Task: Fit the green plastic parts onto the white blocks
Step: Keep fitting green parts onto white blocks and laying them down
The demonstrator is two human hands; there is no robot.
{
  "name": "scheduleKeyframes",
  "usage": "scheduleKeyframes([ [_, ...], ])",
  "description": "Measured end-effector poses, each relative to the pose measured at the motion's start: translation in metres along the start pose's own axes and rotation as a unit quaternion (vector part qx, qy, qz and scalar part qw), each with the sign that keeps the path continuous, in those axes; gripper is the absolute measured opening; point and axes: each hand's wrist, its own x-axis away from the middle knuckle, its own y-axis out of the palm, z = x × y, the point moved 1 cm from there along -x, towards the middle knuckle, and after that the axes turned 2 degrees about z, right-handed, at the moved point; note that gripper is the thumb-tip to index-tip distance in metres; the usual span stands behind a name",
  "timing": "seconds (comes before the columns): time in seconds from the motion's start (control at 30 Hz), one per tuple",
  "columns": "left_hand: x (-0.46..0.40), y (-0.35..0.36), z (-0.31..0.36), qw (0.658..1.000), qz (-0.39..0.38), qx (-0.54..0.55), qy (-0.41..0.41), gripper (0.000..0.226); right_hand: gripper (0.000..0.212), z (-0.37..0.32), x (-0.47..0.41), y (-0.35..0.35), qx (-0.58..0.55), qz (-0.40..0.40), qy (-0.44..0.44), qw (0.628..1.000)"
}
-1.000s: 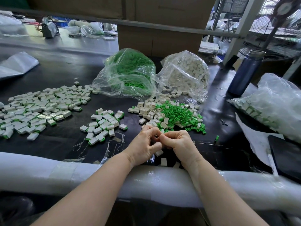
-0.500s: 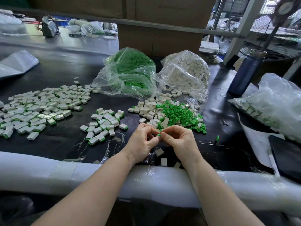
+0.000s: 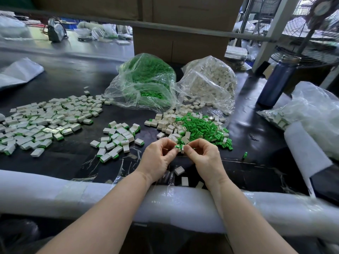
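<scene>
While pinched between curled left hand (image 3: 159, 158) and right hand (image 3: 205, 157), small green plastic part (image 3: 177, 147) meets small white plastic block (image 3: 182, 149) above black table (image 3: 73, 83). Risks: misalignment jamming fit; slip dropping part into loose green pile (image 3: 203, 128).

Green part in hand (image 3: 177, 146): small bright green plastic piece, pinched at the fingertips where both hands meet, touching a white block (image 3: 182, 149) held there; which hand holds which cannot be told.
Loose green parts (image 3: 201, 128): heap on the desk just beyond the hands, mixed at its left edge with loose white blocks (image 3: 166, 123).
Stray green part (image 3: 244, 154): alone, right of the hands.
Fitted blocks (image 3: 117, 138): white with green edges, small cluster left of the hands; larger spread (image 3: 45, 121) farther left.
Bagged stock: clear bag of green parts (image 3: 146, 79) beside clear bag of white blocks (image 3: 211, 81).
</scene>
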Motion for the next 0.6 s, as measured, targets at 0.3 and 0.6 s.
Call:
scheduleKeyframes([
  [0.3, -0.005, -0.012, -0.011, 0.97, 0.241, -0.032, -0.028, 0.017, 0.022, 0.003, -0.001, -0.003, 0.045, 0.052, 0.017, 0.997],
  [0.6, -0.01, -0.016, -0.019, 0.954, 0.239, -0.149, -0.108, 0.037, 0.022, 0.013, -0.006, -0.011, 0.094, 0.151, 0.072, 0.981],
])
